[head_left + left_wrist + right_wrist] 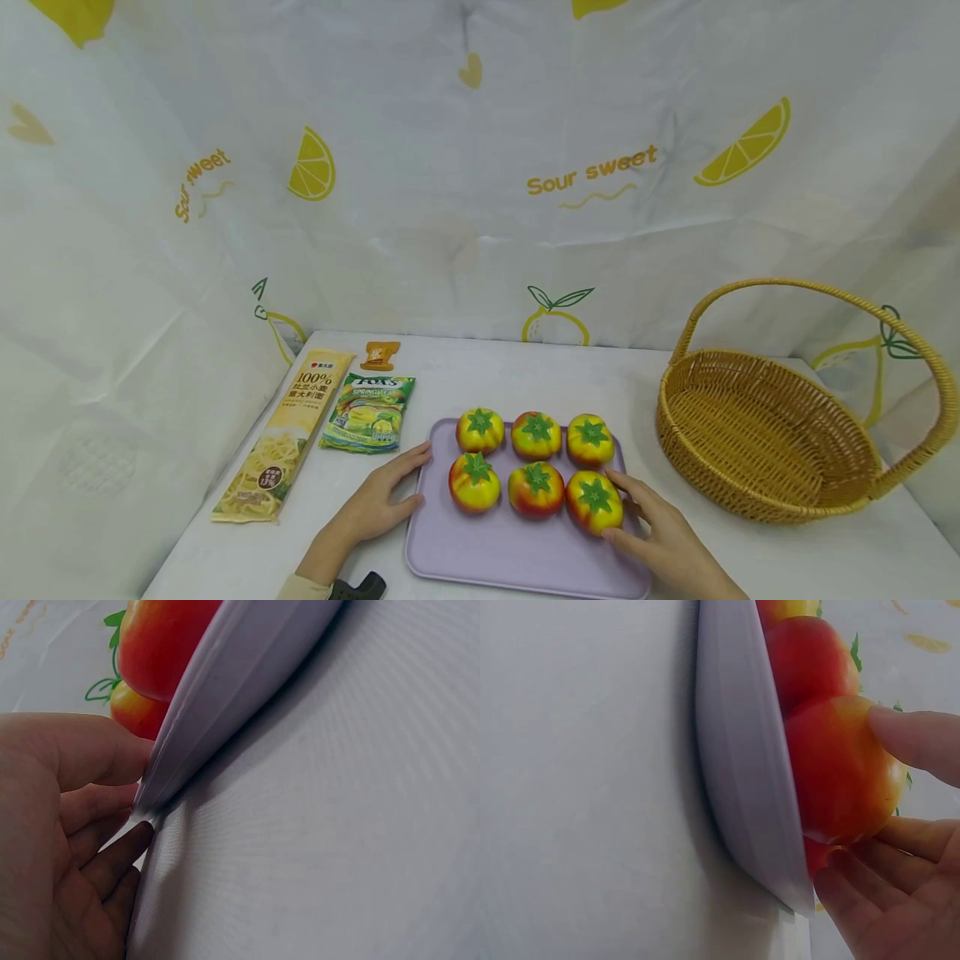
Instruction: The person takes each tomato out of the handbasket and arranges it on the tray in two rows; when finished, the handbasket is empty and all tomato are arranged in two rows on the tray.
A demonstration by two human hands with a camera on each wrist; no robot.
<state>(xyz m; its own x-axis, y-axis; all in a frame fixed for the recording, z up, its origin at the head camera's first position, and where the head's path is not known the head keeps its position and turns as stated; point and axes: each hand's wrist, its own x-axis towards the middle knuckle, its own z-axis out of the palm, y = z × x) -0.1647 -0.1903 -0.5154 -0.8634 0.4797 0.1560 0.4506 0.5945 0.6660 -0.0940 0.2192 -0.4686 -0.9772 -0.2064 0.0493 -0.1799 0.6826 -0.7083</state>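
Observation:
A lilac tray (487, 554) bears several red-and-yellow tomatoes with green star-shaped tops, set in two rows of three. My right hand (660, 533) holds the front right tomato (594, 502), thumb on its near side and fingers at its far side. In the right wrist view, the thumb and fingers touch the skin of this tomato (840, 772), which sits against the tray's rim (742, 742). At the tray's left edge, my left hand (378, 500) rests its relaxed fingertips and thumb against the rim (195, 720), gripping nothing.
To the right stands a wicker basket (757, 492) with a tall arched handle. Left of the tray lie a long noodle packet (288, 437), a green candy bag (369, 412) and a small orange-brown packet (379, 356). A lemon-printed cloth (465, 250) hangs behind the table.

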